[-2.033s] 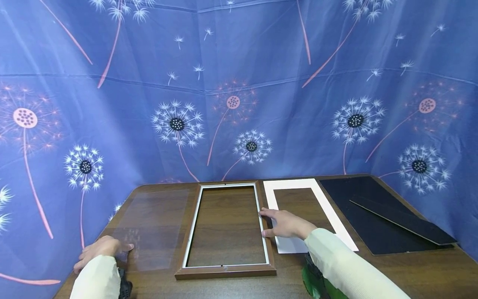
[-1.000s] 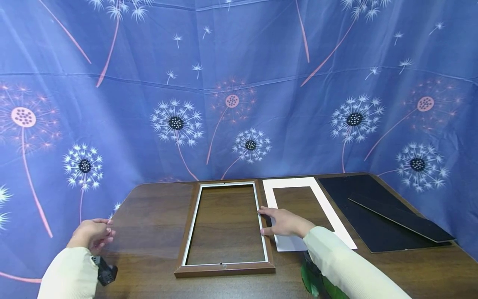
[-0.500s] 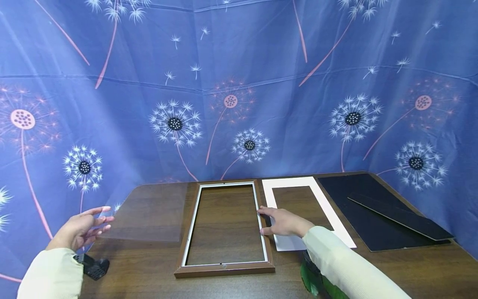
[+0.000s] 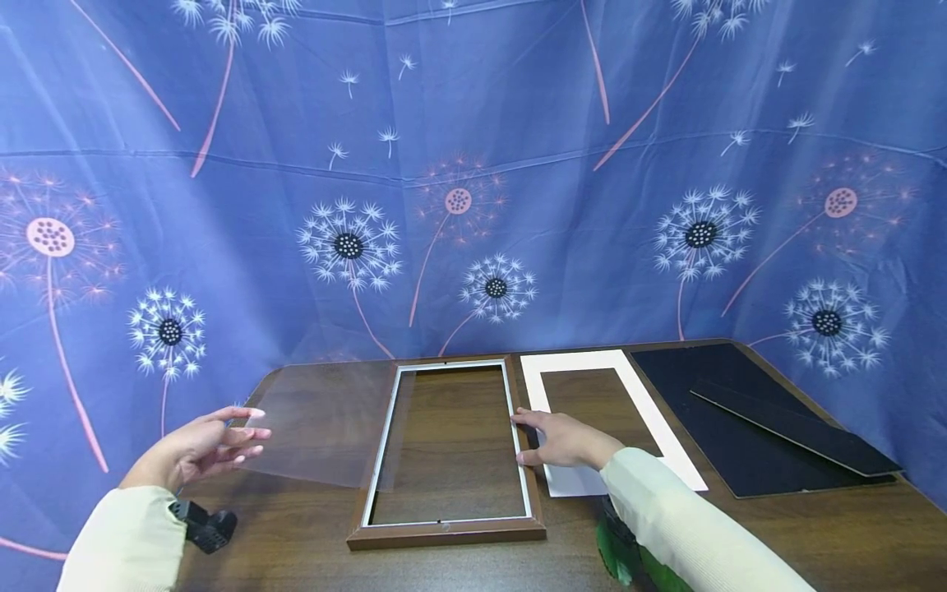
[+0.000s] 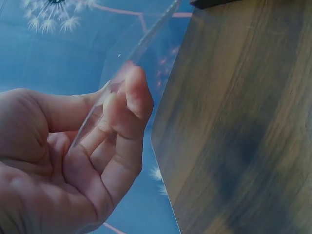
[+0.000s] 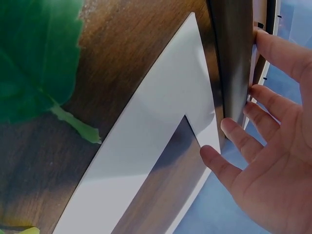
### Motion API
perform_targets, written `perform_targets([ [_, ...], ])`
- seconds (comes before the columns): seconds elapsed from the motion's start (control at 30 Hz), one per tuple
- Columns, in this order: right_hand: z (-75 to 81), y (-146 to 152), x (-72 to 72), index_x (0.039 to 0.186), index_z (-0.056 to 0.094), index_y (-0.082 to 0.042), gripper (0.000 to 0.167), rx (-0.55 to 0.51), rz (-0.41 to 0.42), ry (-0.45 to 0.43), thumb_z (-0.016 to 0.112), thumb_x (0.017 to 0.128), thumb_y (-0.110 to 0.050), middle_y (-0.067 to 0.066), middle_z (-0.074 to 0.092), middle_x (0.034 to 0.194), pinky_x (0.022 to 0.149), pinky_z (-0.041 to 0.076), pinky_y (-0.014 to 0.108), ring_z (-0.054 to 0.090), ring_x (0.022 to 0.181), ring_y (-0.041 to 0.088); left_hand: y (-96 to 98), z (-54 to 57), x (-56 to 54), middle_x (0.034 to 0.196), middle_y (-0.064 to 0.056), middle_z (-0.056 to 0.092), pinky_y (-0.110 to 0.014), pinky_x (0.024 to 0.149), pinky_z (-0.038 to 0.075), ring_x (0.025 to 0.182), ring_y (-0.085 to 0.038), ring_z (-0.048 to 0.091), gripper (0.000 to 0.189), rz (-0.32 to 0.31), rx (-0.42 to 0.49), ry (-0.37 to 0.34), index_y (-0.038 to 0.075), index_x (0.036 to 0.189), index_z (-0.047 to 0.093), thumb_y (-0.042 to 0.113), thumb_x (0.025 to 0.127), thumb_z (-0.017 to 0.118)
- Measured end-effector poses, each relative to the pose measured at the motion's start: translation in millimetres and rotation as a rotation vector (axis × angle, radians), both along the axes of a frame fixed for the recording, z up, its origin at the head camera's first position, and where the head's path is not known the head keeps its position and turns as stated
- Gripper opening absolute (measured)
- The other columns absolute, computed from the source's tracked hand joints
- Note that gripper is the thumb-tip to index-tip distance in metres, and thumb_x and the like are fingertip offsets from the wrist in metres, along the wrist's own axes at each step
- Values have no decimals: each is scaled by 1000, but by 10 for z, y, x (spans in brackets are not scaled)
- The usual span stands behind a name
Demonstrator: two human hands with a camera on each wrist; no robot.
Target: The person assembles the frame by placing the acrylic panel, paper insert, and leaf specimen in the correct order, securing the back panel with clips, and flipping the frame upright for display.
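A thin clear sheet [image 4: 318,436] is raised off the table, its right edge overlapping the left side of a brown picture frame [image 4: 447,536]. My left hand [image 4: 207,448] pinches the sheet's near left edge between thumb and fingers; in the left wrist view the sheet [image 5: 141,44] runs through that grip. The frame lies flat with a white inner lip and an open middle. My right hand [image 4: 565,440] rests on the frame's right side with fingers spread, the frame's outer side [image 6: 236,58] beside its fingertips in the right wrist view.
A white mat board [image 4: 584,485] with a cut-out window lies right of the frame. Farther right lies a black backing board [image 4: 681,370] with a folded-out stand flap [image 4: 799,436]. A green leaf [image 6: 36,63] is near the table's front edge. A patterned blue curtain [image 4: 592,247] hangs behind.
My left hand has lifted the clear sheet from the table at the left, then shifted right, bringing its edge over the frame. The right hand has stayed on the frame.
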State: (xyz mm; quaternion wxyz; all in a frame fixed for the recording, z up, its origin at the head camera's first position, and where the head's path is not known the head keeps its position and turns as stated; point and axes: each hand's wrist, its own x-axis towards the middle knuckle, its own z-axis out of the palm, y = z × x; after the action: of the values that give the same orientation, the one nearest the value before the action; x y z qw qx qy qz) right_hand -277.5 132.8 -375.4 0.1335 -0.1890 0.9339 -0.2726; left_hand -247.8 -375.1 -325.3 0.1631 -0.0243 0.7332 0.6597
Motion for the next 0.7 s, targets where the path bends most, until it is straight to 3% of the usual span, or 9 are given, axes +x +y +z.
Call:
perform_targets([
  [0.47, 22, -2, 25, 149, 51, -7, 65, -4, 15, 7, 76, 92, -25, 13, 39, 160, 112, 32, 62, 35, 145, 44, 457, -48, -58, 97, -2, 75, -28, 73, 60, 84, -17, 74, 27, -54, 13, -14, -2, 126, 47, -8, 100, 49],
  [0.7, 19, 4, 24, 149, 51, -7, 65, -1, 13, 13, 76, 92, -26, 13, 40, 159, 113, 31, 62, 35, 145, 44, 658, -128, -84, 100, -1, 74, -30, 75, 60, 88, -19, 73, 24, -121, 37, -3, 4, 121, 48, -9, 100, 47],
])
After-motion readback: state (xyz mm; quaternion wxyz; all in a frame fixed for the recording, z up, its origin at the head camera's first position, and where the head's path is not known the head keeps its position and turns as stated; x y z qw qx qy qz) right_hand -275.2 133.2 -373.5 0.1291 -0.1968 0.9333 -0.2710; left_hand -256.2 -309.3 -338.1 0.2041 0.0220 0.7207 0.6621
